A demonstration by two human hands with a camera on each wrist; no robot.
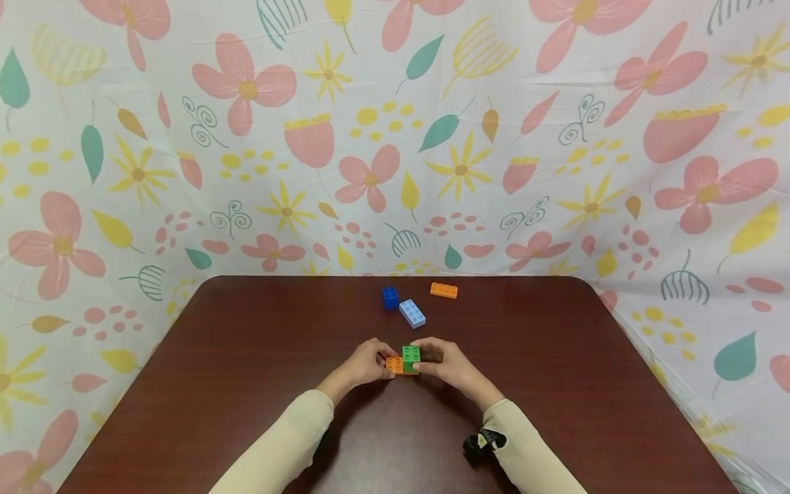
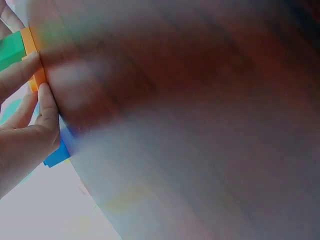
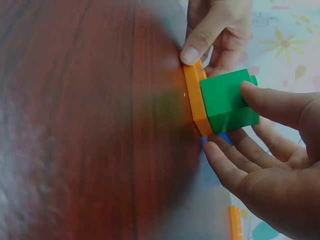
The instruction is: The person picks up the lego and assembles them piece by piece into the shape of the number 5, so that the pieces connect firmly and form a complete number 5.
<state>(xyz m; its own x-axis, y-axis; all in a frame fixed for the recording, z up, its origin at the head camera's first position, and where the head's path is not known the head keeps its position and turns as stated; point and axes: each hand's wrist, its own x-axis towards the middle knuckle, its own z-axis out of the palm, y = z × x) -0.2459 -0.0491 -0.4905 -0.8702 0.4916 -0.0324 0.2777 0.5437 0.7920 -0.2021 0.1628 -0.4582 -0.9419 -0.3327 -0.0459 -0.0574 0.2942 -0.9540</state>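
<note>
Basically both hands are busy at the table's middle. Left hand (image 1: 365,363) pinches the left end of a flat orange brick (image 1: 393,364), thumb on the near side, fingers on the far side. Right hand (image 1: 452,365) grips a green brick (image 1: 411,353) between thumb and fingers — thumb on the near side, fingers round the far side. Green brick sits on the orange one's right half, studs up; left-half studs show bare. Can't tell whether it's pressed fully home. Orange brick lies low at the table (image 1: 247,391), between the two hands.

Farther back: dark blue brick (image 1: 390,298), light blue brick (image 1: 412,313) just right of it and a bit nearer, set at a slant; second orange brick (image 1: 444,290) off to the right, near the back edge. Flower-print cloth (image 1: 370,103) hangs behind. Pale sleeves (image 1: 280,442) on both arms — black device (image 1: 484,442) at the right wrist.
</note>
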